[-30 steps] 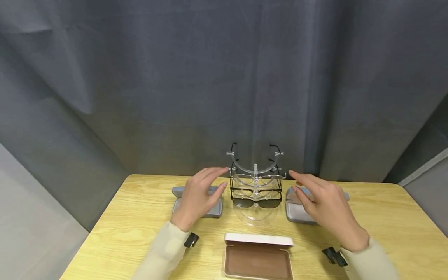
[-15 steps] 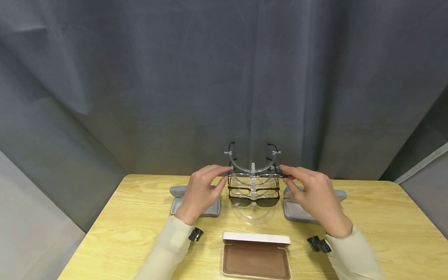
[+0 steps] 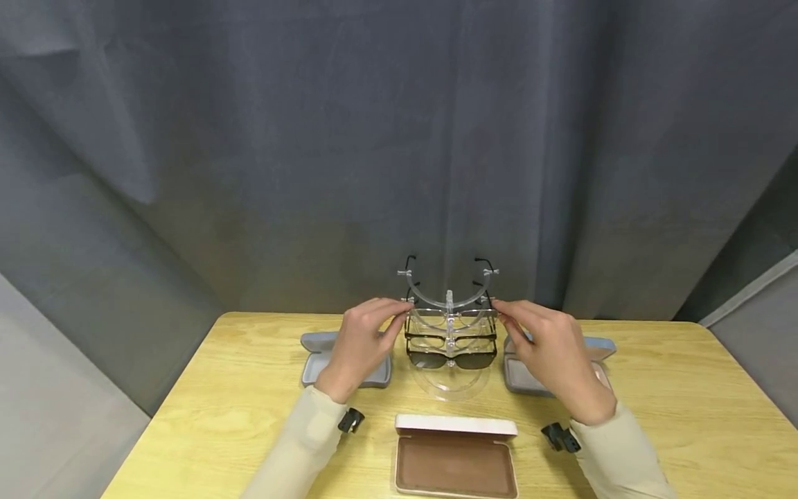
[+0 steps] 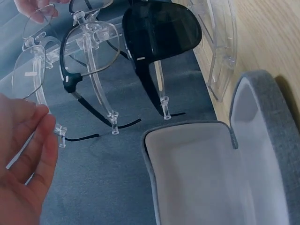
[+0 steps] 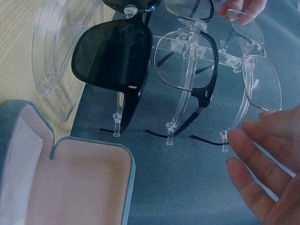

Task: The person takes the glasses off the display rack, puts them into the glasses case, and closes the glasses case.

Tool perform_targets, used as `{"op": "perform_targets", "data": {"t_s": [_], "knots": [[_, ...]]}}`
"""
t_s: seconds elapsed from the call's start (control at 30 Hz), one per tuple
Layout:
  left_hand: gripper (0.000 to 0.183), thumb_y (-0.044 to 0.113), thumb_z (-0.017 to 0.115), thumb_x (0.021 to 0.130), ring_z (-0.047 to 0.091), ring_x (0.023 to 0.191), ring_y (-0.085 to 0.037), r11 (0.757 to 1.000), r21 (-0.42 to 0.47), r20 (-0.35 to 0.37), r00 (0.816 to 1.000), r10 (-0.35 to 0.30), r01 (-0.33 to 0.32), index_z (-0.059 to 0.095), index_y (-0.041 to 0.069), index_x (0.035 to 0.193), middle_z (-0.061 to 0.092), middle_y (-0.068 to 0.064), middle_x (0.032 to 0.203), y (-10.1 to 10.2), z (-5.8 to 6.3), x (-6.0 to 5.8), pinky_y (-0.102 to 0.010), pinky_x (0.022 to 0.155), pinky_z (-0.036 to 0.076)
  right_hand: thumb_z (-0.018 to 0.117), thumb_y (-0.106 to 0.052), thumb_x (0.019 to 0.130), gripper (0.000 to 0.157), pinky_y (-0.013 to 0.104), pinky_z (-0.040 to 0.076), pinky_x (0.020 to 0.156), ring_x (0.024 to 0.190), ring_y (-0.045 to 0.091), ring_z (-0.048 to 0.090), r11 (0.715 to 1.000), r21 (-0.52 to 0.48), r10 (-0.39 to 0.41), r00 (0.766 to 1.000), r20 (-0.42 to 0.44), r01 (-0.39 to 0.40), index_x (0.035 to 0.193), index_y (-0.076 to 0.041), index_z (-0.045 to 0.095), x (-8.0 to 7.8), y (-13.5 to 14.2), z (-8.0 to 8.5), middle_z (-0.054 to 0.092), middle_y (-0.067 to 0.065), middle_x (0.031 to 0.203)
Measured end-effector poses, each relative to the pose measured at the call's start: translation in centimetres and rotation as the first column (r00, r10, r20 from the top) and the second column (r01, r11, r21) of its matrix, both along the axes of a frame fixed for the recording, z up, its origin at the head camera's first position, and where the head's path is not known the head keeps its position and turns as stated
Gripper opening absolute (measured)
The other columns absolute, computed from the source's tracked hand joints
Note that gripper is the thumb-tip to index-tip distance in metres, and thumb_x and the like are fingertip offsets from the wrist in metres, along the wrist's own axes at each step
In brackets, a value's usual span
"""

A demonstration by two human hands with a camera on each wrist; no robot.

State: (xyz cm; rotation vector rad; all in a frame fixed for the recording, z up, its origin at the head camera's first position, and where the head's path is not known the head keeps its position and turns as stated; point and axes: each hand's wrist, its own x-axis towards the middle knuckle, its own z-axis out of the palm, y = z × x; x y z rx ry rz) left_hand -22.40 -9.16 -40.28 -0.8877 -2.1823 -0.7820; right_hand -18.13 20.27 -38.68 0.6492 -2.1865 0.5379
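Thin wire-rimmed eyeglasses point(image 3: 470, 319) sit on the upper tier of a clear display stand point(image 3: 450, 298). My left hand point(image 3: 361, 339) pinches their left end near the hinge. At the opposite end, my right hand point(image 3: 548, 346) pinches the frame; in the right wrist view its lower fingers point(image 5: 251, 185) are spread apart. Below hang dark-browed eyeglasses point(image 4: 91, 47), then black sunglasses point(image 5: 112, 56) with tinted lenses. All the temples point backward over the stand's arms. Both thumbs are partly hidden in the wrist views.
Raised-lid grey cases stand either side of the stand: the left glasses case point(image 3: 377, 378) has a pale lining, the right glasses case point(image 3: 524, 378) a pinkish one. In front lies a white glasses case point(image 3: 455, 468), lid up, lined brown. A grey curtain point(image 3: 374, 173) hangs behind the table point(image 3: 212, 416).
My right hand has moved left and inward to the eyeglasses, and its fingers have closed on the frame. The left hand has come slightly closer and now pinches the other end.
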Motion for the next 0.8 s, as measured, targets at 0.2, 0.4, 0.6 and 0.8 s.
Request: {"op": "perform_targets", "data": {"t_s": [0.2, 0.4, 0.6, 0.8], "knots": [[0.017, 0.006, 0.075, 0.095, 0.077, 0.092, -0.015, 1.0, 0.018, -0.022, 1.0, -0.003, 0.003, 0.081, 0.011, 0.111, 0.082, -0.002, 0.104, -0.3, 0.4, 0.3, -0.028, 0.087, 0.064, 0.08, 0.005, 0.083, 0.032, 0.027, 0.049, 0.052, 0.067, 0.015, 0.073, 1.0, -0.001, 0.005, 1.0, -0.026, -0.005, 0.113, -0.007, 0.08, 0.2, 0.0, 0.2, 0.082, 0.008, 0.097], [0.02, 0.005, 0.079, 0.091, 0.077, 0.088, -0.014, 0.999, 0.038, -0.096, 0.995, -0.012, 0.016, 0.082, 0.012, 0.11, 0.083, -0.001, 0.101, -0.3, 1.0, 0.7, -0.029, 0.08, 0.064, 0.08, 0.006, 0.081, 0.033, 0.024, 0.046, 0.052, 0.067, 0.016, 0.073, 0.998, -0.033, 0.049, 0.998, -0.045, -0.051, 0.112, -0.006, 0.08, 0.9, 0.1, 0.7, 0.082, 0.007, 0.094], [0.018, 0.006, 0.08, 0.09, 0.074, 0.083, -0.013, 0.999, 0.033, -0.217, 0.976, 0.009, -0.002, 0.083, 0.013, 0.106, 0.081, 0.001, 0.096, -0.3, 1.8, 1.2, -0.027, 0.07, 0.062, 0.078, 0.007, 0.08, 0.036, 0.03, 0.052, 0.056, 0.072, 0.02, 0.076, 0.996, -0.051, 0.071, 0.996, -0.062, -0.074, 0.113, -0.007, 0.08, 1.7, 0.2, 1.6, 0.082, 0.006, 0.097], [0.016, 0.006, 0.08, 0.09, 0.074, 0.082, -0.014, 0.999, 0.035, -0.282, 0.959, 0.006, 0.004, 0.083, 0.011, 0.105, 0.08, 0.0, 0.093, -0.3, 2.9, 1.9, -0.026, 0.071, 0.062, 0.068, -0.013, 0.1, 0.019, 0.028, 0.052, 0.057, 0.074, 0.02, 0.076, 0.996, -0.045, 0.068, 0.996, -0.062, -0.071, 0.113, -0.005, 0.079, 2.5, 0.3, 2.5, 0.082, 0.007, 0.097]]}}
